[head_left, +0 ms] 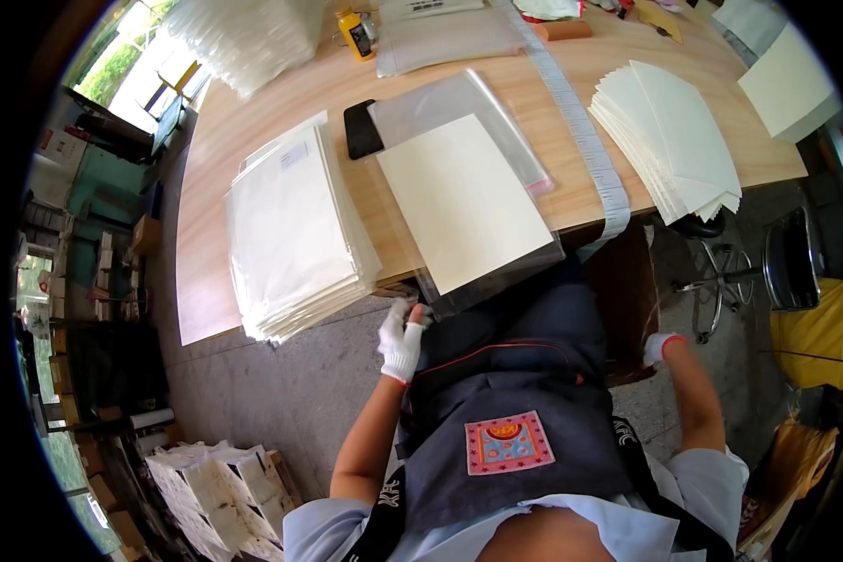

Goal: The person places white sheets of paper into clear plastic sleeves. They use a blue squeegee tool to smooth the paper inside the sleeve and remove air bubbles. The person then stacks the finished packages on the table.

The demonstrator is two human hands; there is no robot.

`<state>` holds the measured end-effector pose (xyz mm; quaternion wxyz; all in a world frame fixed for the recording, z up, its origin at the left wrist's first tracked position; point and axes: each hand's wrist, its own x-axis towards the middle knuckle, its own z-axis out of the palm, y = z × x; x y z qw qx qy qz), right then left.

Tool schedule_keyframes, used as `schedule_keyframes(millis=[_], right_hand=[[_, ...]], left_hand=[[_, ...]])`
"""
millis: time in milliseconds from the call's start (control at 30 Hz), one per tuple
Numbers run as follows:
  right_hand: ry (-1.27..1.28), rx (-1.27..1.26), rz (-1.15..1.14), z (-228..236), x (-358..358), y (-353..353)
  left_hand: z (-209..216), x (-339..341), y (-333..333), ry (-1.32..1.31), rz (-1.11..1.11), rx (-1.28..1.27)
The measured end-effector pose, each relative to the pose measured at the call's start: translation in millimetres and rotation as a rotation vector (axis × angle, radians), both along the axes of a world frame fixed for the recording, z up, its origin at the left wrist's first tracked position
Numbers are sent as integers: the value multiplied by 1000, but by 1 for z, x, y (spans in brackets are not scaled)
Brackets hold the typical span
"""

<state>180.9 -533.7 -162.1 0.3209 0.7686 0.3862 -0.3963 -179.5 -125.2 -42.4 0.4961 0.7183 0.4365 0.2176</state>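
Observation:
My left hand (402, 345), in a white glove with a bare thumb tip, is beside the lower left corner of a clear plastic sleeve (451, 302). Its fingers are apart and nothing shows in them. On that sleeve, partly over the table's front edge, lies a cream sheet of card (465, 201). My right hand (662, 348), also gloved, hangs low at my right side next to a brown box-like piece (633, 314); its fingers are hidden. A stack of more clear sleeves (478, 103) lies beyond the card.
Left on the table (206, 290) is a pile of sleeved sheets (295, 220). A black phone (362, 129), a yellow bottle (354, 35) and a bundle of plastic (244, 37) lie beyond. Fanned cards (670, 136) lie right of a measuring strip (581, 122). A chair (791, 258) stands right.

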Motion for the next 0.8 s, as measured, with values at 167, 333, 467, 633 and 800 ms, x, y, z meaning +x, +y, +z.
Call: schedule_keyframes(millis=[167, 333, 467, 633, 800], right_hand=[[-47, 1105, -287, 144, -73, 175], [-121, 1528, 347, 182, -87, 261], [36, 1562, 128, 148, -62, 274], [-155, 1547, -79, 133, -76, 292], [-370, 1572, -335, 106, -73, 302]], left_hand=[[1, 16, 2, 44, -129, 975], [1, 30, 11, 21, -312, 979], [-15, 25, 9, -89, -123, 750], [-37, 35, -1, -410, 286, -123], [-66, 40, 2, -858, 391, -515]])
